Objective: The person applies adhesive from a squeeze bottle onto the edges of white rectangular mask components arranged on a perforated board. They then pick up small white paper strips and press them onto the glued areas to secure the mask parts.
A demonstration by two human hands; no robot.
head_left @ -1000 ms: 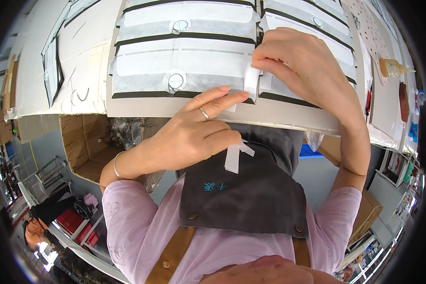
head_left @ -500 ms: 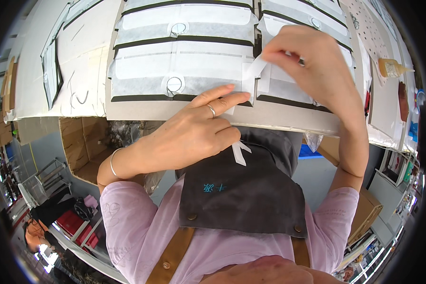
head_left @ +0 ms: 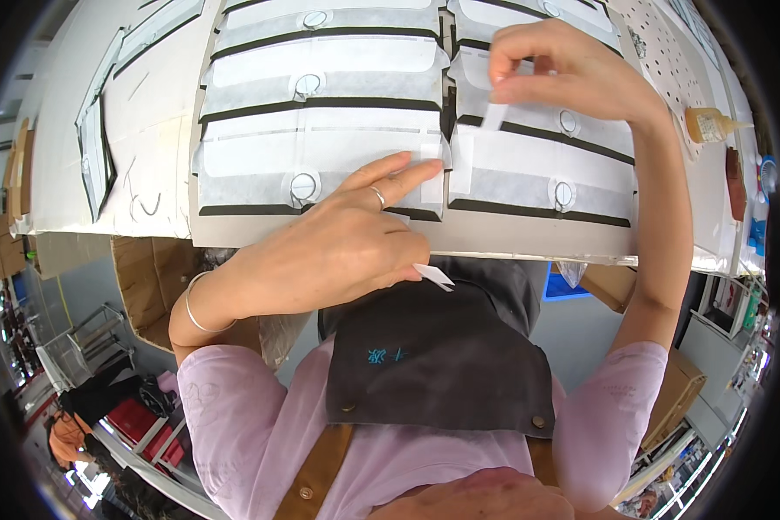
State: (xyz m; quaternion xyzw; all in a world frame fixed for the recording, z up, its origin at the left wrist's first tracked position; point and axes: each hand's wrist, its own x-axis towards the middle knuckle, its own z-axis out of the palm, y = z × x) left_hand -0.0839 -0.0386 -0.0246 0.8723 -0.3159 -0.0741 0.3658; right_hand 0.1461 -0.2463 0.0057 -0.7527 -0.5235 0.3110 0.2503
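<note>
Hands found apart, both occupied. The left hand has two fingers extended, tips resting at the right end of the near left panel, where a white end strip lies. Its lower fingers are closed on spare strips, which stick out over the apron. The right hand, farther out and to the right, pinches a held strip by its upper end — whether the lower end touches the panel beneath cannot be told.

Just right of the left fingertips, the near right panel bears a second strip at its left end.

Progress is judged partial: the facing ends of these two panels each show a strip in place, while the strips in both hands are not laid flat. For the farther panels on the surface beyond the hands — strips unconfirmed, their ends partly covered or too small to read.
</note>
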